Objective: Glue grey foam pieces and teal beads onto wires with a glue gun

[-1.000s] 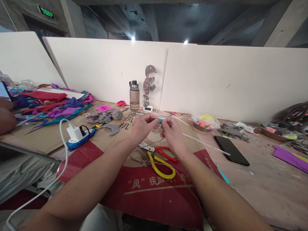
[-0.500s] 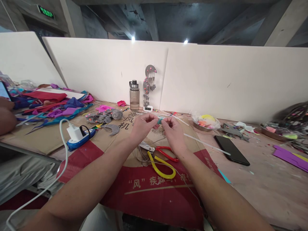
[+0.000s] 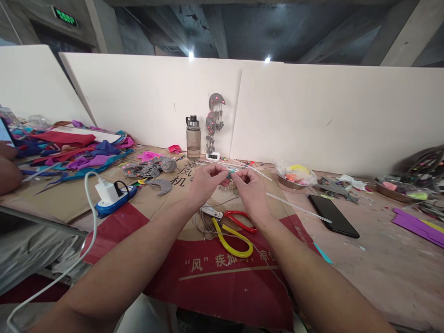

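A small teal piece (image 3: 230, 174) is pinched between the fingertips of my left hand (image 3: 211, 181) and my right hand (image 3: 249, 184); its exact kind is too small to make out. Both hands are closed and meet above the cardboard sheet (image 3: 222, 296). Just below them lie scissors (image 3: 239, 240) with one yellow and one red handle, blades pointing left. Thin grey string (image 3: 204, 227) loops loosely around the blades. A grey felt crescent (image 3: 161, 186) rests left of my left hand.
A phone (image 3: 333, 216) lies to the right, a clear stick (image 3: 298, 207) reaching onto it. Behind stand a bottle (image 3: 193, 141) and a grey moon ornament (image 3: 215, 120). A blue power strip (image 3: 114, 201), fabric scraps (image 3: 86, 159) and a person's arm (image 3: 9, 169) are left; a bowl (image 3: 294, 185) stands right.
The fingertips have shifted very slightly around the teal piece, and less of it shows now. Nothing else on the table has visibly moved.
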Tool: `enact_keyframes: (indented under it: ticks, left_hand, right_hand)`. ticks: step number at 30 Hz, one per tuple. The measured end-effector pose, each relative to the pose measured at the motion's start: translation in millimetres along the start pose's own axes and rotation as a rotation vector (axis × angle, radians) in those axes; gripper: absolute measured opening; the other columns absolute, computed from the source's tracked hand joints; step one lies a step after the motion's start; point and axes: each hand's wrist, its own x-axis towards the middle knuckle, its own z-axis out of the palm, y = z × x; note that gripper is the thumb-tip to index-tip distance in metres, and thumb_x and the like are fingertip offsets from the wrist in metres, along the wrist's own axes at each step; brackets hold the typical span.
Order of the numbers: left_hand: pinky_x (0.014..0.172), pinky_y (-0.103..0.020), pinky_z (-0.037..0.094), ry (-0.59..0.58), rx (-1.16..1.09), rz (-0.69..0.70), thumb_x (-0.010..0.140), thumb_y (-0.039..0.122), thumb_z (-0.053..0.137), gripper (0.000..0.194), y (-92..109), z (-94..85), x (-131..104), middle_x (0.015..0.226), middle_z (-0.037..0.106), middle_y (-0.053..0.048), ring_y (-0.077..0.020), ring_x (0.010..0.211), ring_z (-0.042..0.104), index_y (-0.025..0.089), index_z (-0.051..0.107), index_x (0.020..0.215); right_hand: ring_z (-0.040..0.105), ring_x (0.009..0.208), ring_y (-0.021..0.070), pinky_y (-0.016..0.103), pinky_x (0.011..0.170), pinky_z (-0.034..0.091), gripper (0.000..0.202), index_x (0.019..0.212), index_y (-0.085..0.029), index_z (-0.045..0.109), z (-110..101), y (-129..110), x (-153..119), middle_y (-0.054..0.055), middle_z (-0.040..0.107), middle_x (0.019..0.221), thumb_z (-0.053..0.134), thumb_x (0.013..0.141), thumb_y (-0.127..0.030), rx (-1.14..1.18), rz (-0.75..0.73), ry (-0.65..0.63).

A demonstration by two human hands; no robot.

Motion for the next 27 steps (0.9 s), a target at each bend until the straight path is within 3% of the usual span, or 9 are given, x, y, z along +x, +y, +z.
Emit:
enact_keyframes:
  ticks: [12,18,23,27]
  left_hand:
    - [0.057,-0.025,0.048,-0.046,0.002,0.026,0.073,0.024,0.063,0.009,-2.3,-1.7,-0.5,0.057,0.061,0.001,-0.0103,0.054,0.057,0.016,0.061,0.072]
    - [0.053,-0.023,0.042,-0.071,-0.007,0.02,0.074,0.025,0.064,0.009,-4.0,-3.7,2.5,0.055,0.058,0.002,-0.0092,0.052,0.053,0.017,0.062,0.072]
    - [0.052,-0.023,0.037,-0.139,-0.061,-0.036,0.074,0.03,0.066,0.014,-3.3,-3.3,2.3,0.054,0.056,0.001,-0.009,0.051,0.049,0.017,0.063,0.071]
    - [0.054,-0.024,0.036,-0.186,-0.175,-0.092,0.072,0.034,0.068,0.019,-0.2,-2.6,1.4,0.06,0.057,-0.001,-0.0098,0.056,0.05,0.016,0.064,0.071]
  right_hand:
    - [0.039,0.059,0.0119,0.026,0.057,0.032,0.019,0.074,-0.021,0.057,-0.7,-1.4,-1.2,-0.005,0.043,0.061,0.061,0.076,-0.04,-0.052,-0.008,0.006]
    - [0.037,0.057,0.0116,0.025,0.056,0.032,0.024,0.09,-0.022,0.058,-1.8,-2.7,-1.0,-0.007,0.037,0.062,0.061,0.075,-0.04,-0.01,-0.023,-0.008]
    - [0.033,0.056,0.0112,0.025,0.053,0.029,0.021,0.076,-0.021,0.061,-1.7,0.7,1.0,-0.006,0.036,0.06,0.059,0.075,-0.042,-0.002,0.0,-0.015]
    - [0.034,0.056,0.0112,0.024,0.052,0.029,0.022,0.075,-0.02,0.06,-1.3,4.1,3.1,-0.005,0.039,0.061,0.059,0.075,-0.042,0.034,0.025,0.005]
